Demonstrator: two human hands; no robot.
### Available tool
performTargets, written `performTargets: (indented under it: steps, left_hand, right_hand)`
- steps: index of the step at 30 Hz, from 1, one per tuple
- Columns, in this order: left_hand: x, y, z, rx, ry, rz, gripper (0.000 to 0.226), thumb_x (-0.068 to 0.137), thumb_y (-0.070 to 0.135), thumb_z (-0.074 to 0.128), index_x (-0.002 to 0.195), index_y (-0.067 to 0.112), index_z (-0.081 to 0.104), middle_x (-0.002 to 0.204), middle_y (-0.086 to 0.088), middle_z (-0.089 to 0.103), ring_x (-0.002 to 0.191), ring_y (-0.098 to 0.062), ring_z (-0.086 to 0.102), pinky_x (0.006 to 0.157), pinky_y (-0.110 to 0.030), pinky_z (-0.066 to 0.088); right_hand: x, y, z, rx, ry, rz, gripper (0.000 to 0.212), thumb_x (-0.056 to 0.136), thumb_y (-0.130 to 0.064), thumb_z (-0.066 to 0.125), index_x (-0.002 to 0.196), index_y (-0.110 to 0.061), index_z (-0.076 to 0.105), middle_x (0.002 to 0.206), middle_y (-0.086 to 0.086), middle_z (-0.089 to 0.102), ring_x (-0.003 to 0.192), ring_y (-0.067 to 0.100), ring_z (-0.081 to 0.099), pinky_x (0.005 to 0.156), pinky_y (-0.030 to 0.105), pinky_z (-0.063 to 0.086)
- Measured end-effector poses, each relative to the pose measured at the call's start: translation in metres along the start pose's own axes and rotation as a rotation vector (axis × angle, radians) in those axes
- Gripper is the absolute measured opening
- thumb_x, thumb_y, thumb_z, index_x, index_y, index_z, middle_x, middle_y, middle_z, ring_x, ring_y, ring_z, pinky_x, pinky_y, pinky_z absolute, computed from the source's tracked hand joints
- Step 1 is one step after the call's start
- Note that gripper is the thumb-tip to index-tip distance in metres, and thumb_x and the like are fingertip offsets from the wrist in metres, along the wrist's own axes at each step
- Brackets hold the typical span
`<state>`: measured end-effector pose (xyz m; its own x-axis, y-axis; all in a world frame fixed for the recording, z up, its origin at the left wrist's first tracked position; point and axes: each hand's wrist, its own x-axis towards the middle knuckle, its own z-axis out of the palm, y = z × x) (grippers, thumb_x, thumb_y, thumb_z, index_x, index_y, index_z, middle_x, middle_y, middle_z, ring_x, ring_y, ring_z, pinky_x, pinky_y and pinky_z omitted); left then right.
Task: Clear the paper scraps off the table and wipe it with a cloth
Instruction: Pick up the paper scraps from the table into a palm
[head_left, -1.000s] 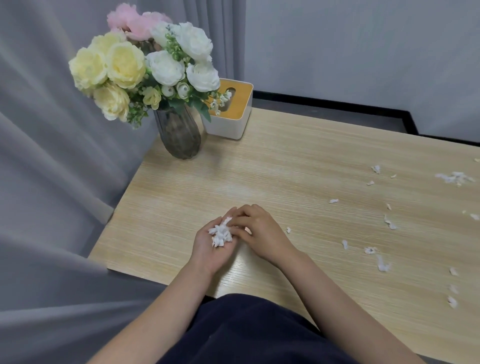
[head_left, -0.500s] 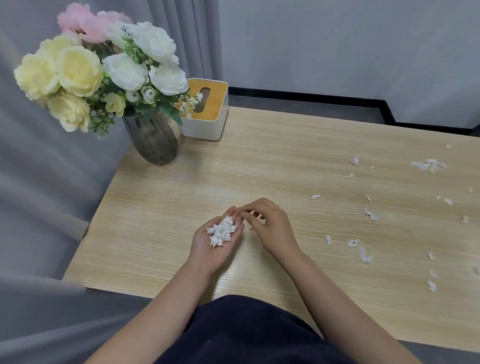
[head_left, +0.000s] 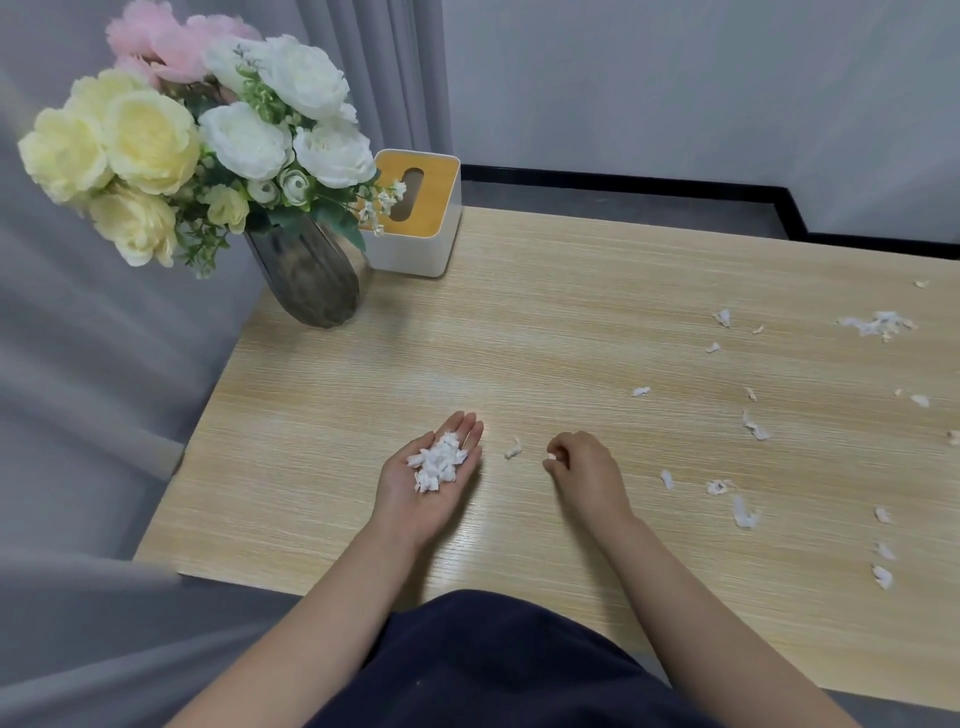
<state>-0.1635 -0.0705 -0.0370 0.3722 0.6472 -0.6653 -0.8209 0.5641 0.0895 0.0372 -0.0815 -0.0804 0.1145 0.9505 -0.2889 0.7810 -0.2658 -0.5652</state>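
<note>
My left hand (head_left: 415, 499) lies palm up on the light wooden table (head_left: 545, 322), cupping a small heap of white paper scraps (head_left: 436, 462). My right hand (head_left: 587, 475) rests knuckles up to the right of it, fingertips pinched on a tiny white scrap (head_left: 551, 457). One loose scrap (head_left: 513, 449) lies on the table between the two hands. Several more scraps are scattered over the right half of the table, with a small pile (head_left: 878, 325) at the far right. No cloth is in view.
A grey vase (head_left: 306, 280) of white, yellow and pink flowers stands at the table's back left corner. Beside it sits a white tissue box with a yellow top (head_left: 415, 218). Grey curtains hang along the left; the table's near edge meets my dark clothing.
My right hand has pulled away from my left palm and moved right, down to the table, pinching a scrap. The left palm has opened flatter. The camera has shifted slightly.
</note>
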Motion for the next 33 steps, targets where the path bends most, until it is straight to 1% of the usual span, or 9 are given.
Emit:
performTargets:
  steps: [6, 9, 12, 15, 21, 25, 28, 30, 33]
  left_hand:
    - [-0.004, 0.0, 0.001, -0.023, -0.027, -0.009, 0.038, 0.082, 0.01, 0.042, 0.1, -0.01, 0.068, 0.12, -0.019, 0.063, 0.118, -0.033, 0.055, 0.089, -0.055, 0.044]
    - [-0.004, 0.0, 0.0, -0.033, -0.018, -0.003, 0.038, 0.083, 0.01, 0.042, 0.099, -0.011, 0.069, 0.12, -0.019, 0.062, 0.118, -0.033, 0.054, 0.089, -0.054, 0.045]
    - [-0.003, 0.0, -0.001, -0.049, 0.002, 0.0, 0.038, 0.084, 0.01, 0.041, 0.101, -0.011, 0.068, 0.12, -0.02, 0.062, 0.117, -0.034, 0.055, 0.093, -0.05, 0.046]
    - [-0.005, 0.001, 0.0, -0.066, 0.029, 0.003, 0.038, 0.087, 0.01, 0.039, 0.111, -0.01, 0.061, 0.121, -0.021, 0.061, 0.117, -0.035, 0.054, 0.103, -0.044, 0.041]
    - [-0.007, 0.002, 0.004, -0.065, 0.053, 0.019, 0.038, 0.094, 0.013, 0.034, 0.114, -0.007, 0.06, 0.12, -0.02, 0.062, 0.116, -0.033, 0.056, 0.099, -0.045, 0.045]
    - [-0.008, 0.001, 0.006, -0.07, 0.055, 0.017, 0.038, 0.096, 0.014, 0.033, 0.113, -0.007, 0.06, 0.121, -0.02, 0.062, 0.116, -0.033, 0.055, 0.101, -0.043, 0.041]
    - [-0.009, 0.0, 0.007, -0.047, 0.053, 0.006, 0.039, 0.096, 0.015, 0.033, 0.114, -0.006, 0.06, 0.123, -0.019, 0.061, 0.117, -0.032, 0.055, 0.097, -0.045, 0.047]
    - [-0.008, 0.0, 0.009, -0.03, 0.038, -0.01, 0.039, 0.093, 0.014, 0.034, 0.115, -0.005, 0.059, 0.125, -0.018, 0.06, 0.119, -0.032, 0.053, 0.091, -0.045, 0.049]
    - [-0.007, -0.001, 0.013, -0.015, 0.019, -0.035, 0.042, 0.087, 0.013, 0.039, 0.121, -0.005, 0.056, 0.125, -0.02, 0.059, 0.12, -0.033, 0.053, 0.102, -0.042, 0.043]
  right_hand:
    - [0.011, -0.002, -0.002, -0.007, -0.039, -0.084, 0.009, 0.087, -0.012, 0.058, 0.091, -0.012, 0.067, 0.086, -0.003, 0.053, 0.083, 0.015, 0.051, 0.069, 0.024, 0.031]
    - [0.015, -0.012, 0.002, 0.03, -0.036, -0.176, 0.01, 0.086, -0.014, 0.06, 0.091, -0.015, 0.069, 0.089, -0.005, 0.053, 0.089, 0.013, 0.051, 0.072, 0.025, 0.037]
    - [0.017, -0.018, 0.007, 0.008, -0.083, -0.275, 0.009, 0.087, -0.017, 0.061, 0.092, -0.016, 0.069, 0.106, -0.005, 0.056, 0.105, 0.014, 0.048, 0.084, 0.03, 0.043]
    - [0.02, -0.018, 0.009, -0.085, -0.127, -0.323, 0.008, 0.088, -0.018, 0.059, 0.091, -0.018, 0.067, 0.124, -0.008, 0.056, 0.12, 0.012, 0.042, 0.092, 0.033, 0.043]
    - [0.02, -0.018, 0.011, -0.183, -0.157, -0.365, 0.014, 0.089, -0.013, 0.054, 0.095, -0.015, 0.066, 0.104, -0.002, 0.06, 0.104, 0.018, 0.051, 0.079, 0.031, 0.045]
    - [0.016, -0.025, 0.008, -0.094, -0.082, -0.286, 0.018, 0.09, -0.016, 0.054, 0.104, -0.019, 0.064, 0.1, -0.002, 0.061, 0.098, 0.016, 0.053, 0.076, 0.028, 0.042]
    - [0.011, -0.038, -0.004, 0.082, 0.048, -0.238, 0.025, 0.088, -0.015, 0.059, 0.113, -0.018, 0.063, 0.093, -0.006, 0.059, 0.092, 0.014, 0.053, 0.077, 0.022, 0.036]
    - [0.006, -0.051, -0.012, 0.14, 0.135, -0.28, 0.018, 0.088, -0.017, 0.062, 0.105, -0.017, 0.067, 0.092, -0.006, 0.062, 0.093, 0.014, 0.054, 0.079, 0.019, 0.033]
    - [-0.003, -0.072, -0.021, 0.189, 0.204, -0.356, 0.01, 0.087, -0.018, 0.065, 0.095, -0.016, 0.069, 0.091, -0.005, 0.065, 0.091, 0.013, 0.056, 0.08, 0.02, 0.038]
